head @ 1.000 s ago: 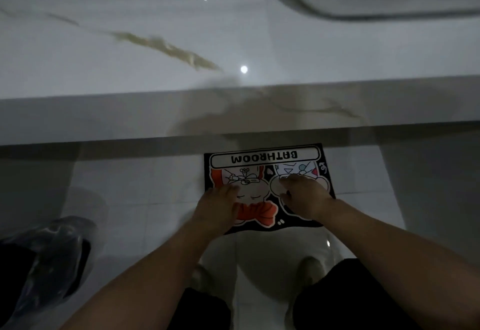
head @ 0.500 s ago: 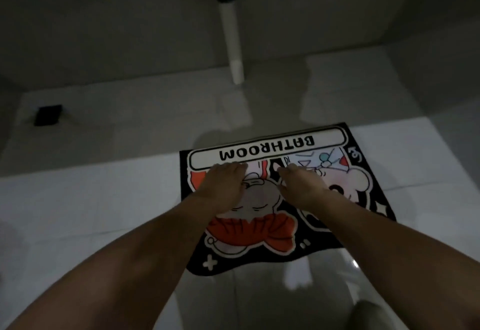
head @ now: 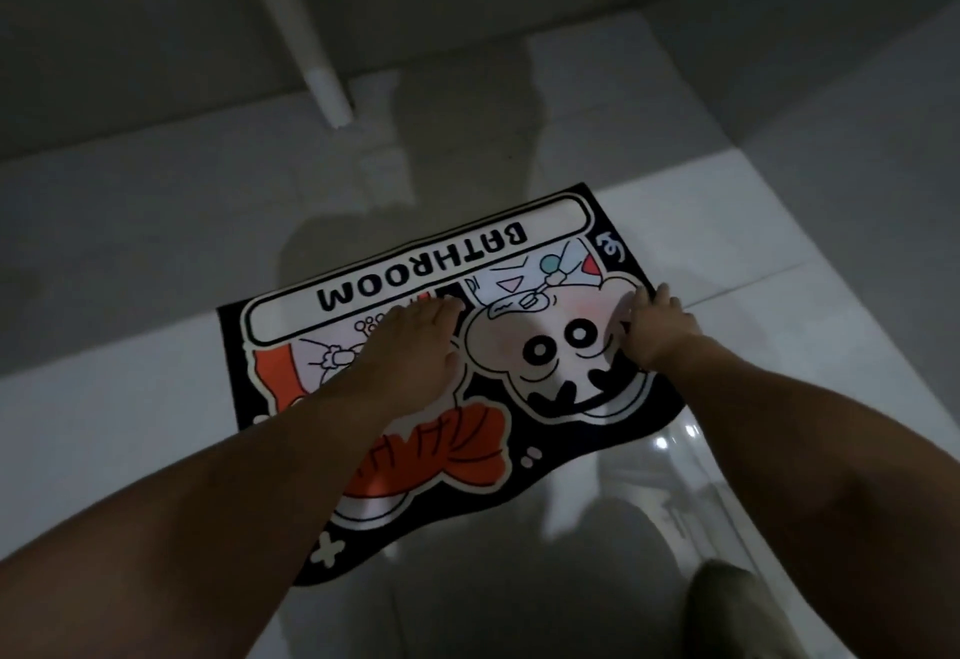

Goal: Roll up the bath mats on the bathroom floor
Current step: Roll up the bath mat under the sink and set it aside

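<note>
**Both hands flat on an unrolled mat**

Seen from above, the mat (head: 524, 383) lies flat and fully unrolled on the pale tiled floor (head: 130, 398), with no part of it curled or lifted. Its long axis runs from lower left to upper right across the view, skewed against the tile seams. The banner reading "BATHROOM" follows the far long edge and appears upside down to the wearer, so the top of the design points away from the person and toward the wall (head: 130, 35). Two cartoon figures fill the black field below the banner, one with orange parts on the left and one white with round eyes on the right.

The left hand (head: 415, 341) rests palm down on the left figure, fingers held together and extended, their tips reaching the lower border of the banner. The right hand (head: 657, 328) rests palm down near the mat's right short edge, fingers slightly spread; it grips nothing. Both forearms extend from the lower corners of the view.

A white pipe (head: 311, 50) descends along the wall and ends just above the floor, well apart from the mat's far edge. A shoe (head: 737, 606) is partly visible at lower right, beside the near edge of the mat.
</note>
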A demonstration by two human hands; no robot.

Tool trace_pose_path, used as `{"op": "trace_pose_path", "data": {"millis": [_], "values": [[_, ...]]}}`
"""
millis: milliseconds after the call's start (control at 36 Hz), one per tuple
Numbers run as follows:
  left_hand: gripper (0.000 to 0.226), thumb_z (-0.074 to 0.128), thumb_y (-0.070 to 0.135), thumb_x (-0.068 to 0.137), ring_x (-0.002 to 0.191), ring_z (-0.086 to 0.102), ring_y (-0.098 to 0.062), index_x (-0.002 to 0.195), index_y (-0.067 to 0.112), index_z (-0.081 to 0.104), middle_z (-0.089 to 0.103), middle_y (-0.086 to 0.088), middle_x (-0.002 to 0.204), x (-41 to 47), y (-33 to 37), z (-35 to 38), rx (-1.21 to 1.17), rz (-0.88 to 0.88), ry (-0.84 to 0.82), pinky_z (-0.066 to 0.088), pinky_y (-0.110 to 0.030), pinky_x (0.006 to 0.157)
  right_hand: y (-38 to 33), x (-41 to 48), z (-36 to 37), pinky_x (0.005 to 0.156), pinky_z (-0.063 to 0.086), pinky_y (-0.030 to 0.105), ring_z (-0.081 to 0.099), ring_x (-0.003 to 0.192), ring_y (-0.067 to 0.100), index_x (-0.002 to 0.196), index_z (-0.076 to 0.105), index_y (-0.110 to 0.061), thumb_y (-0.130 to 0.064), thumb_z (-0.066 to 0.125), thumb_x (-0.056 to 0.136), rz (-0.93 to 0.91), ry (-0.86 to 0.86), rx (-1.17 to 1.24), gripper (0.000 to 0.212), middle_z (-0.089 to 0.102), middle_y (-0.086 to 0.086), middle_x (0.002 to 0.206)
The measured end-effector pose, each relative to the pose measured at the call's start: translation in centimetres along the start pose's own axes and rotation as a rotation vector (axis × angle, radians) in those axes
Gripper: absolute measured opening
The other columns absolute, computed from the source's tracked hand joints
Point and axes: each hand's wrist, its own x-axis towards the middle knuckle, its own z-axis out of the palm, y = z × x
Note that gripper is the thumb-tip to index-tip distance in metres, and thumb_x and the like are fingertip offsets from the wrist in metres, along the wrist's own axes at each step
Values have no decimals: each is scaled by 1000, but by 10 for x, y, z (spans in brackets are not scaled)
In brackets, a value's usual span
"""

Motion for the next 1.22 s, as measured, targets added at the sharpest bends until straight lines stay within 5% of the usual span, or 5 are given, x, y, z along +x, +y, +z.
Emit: {"op": "trace_pose_path", "data": {"millis": [222,556,723,889,1223], "values": [[62,46,29,96,136,30,-25,148,7,21,31,-11,150,12,0,-3,28,41,26,17,-36,112,-1,13,18,107,29,51,25,132,43,142,11,4,-33,47,90,82,-53,94,73,18,28,146],[61,46,26,95,132,34,-26,147,7,21,35,-10,148,15,10,-9,22,37,44,20,-34,108,-12,21,1,76,45,37,55,96,36,110,53,-5,-30,53,85,31,74,257,35,55,20,109],[57,46,21,94,130,38,-27,145,4,25,40,-12,144,15,11,-19,33,57,59,23,-38,110,-25,13,-1,74,41,40,55,95,39,109,36,-3,-13,48,90,2,50,377,25,52,26,111],[56,54,15,85,118,47,-27,138,7,38,51,-11,131,18,18,-43,40,50,188,36,-36,97,-31,-6,-28,59,39,34,54,73,31,131,32,-7,-9,46,87,-244,216,41,46,57,17,97],[93,69,50,76,130,33,-26,146,10,23,36,-9,144,29,36,-99,11,54,204,26,-35,107,-52,-79,-166,72,45,33,56,98,31,146,19,-18,-16,51,84,-754,308,-200,70,53,14,117]]}}
